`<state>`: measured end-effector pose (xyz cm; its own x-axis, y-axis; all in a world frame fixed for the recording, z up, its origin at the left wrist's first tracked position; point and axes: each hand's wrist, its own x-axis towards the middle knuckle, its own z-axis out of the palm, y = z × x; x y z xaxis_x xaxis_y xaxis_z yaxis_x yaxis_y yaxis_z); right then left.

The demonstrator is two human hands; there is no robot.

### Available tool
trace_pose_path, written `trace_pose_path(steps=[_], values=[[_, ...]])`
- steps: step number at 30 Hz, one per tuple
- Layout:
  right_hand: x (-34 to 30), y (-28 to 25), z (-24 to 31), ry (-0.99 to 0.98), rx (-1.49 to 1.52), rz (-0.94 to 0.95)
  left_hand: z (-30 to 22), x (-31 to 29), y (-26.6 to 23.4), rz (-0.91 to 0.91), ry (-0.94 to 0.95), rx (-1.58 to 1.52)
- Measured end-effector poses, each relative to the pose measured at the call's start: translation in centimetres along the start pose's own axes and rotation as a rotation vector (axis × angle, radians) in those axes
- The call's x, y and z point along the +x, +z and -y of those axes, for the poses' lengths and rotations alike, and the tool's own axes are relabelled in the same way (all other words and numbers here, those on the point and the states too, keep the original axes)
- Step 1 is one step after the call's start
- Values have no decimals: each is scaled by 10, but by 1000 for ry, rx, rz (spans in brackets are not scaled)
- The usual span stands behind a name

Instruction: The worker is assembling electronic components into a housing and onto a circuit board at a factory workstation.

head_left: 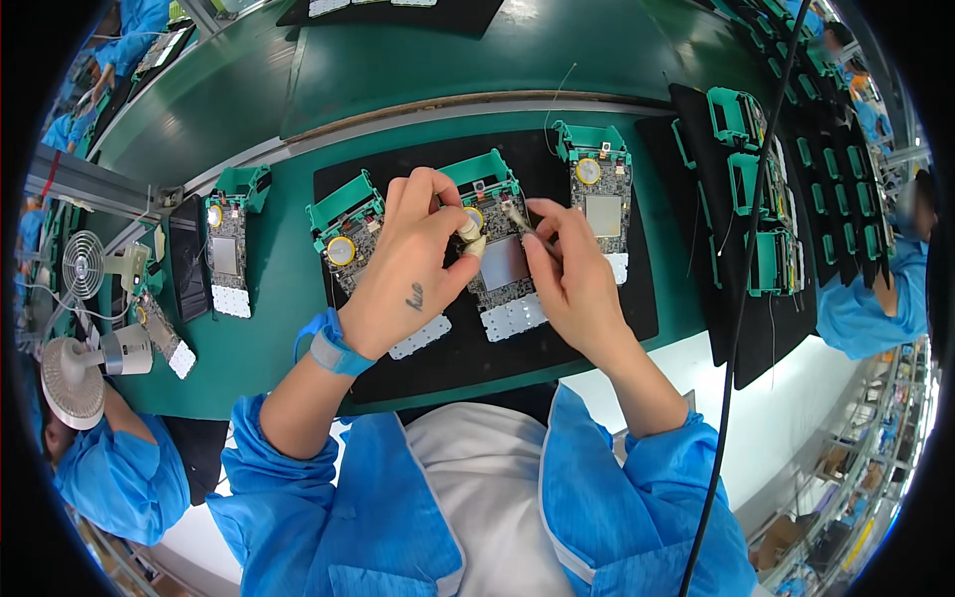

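The middle circuit board (504,269), set in a green plastic frame, lies between my hands on a black mat. My left hand (413,254) pinches over its upper left by a round yellow-rimmed part; pale finger cots cover the fingertips, and what they grip is hidden. From the right, my right hand (577,269) closes on a thin pale tool (519,221) whose tip is at the board's upper part; its exact kind is unclear. Partly beneath my left hand is a second board (341,250). A third framed board (602,199) lies to the right.
Another framed board (227,254) lies left, beside a dark flat device (189,257). Two small fans (83,267) stand at the far left. Black boards carrying green frames (731,117) are stacked right. A black cable (741,289) hangs down on the right. Co-workers in blue sit both sides.
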<state>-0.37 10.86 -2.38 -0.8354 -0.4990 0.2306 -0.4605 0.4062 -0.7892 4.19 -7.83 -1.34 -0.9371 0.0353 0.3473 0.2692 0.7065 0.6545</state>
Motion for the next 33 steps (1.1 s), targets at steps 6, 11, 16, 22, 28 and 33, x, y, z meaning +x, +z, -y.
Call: trace_pose_path(steps=[6,11,16,22,28,33], values=[[-18,0,-4,-106,-143,24,-9,3,0,9,-34,76],[-22,-8,-3,-123,-474,118,-13,5,-3,41,-70,127],[-23,-2,-11,-266,-358,27,-14,6,-1,52,-85,84],[-18,5,-15,-323,-435,55,-11,4,1,36,-63,79],[-19,7,-12,-374,-567,41,-5,3,5,5,-23,65],[-21,-9,-23,-74,-333,43,-12,0,7,-16,-33,140]])
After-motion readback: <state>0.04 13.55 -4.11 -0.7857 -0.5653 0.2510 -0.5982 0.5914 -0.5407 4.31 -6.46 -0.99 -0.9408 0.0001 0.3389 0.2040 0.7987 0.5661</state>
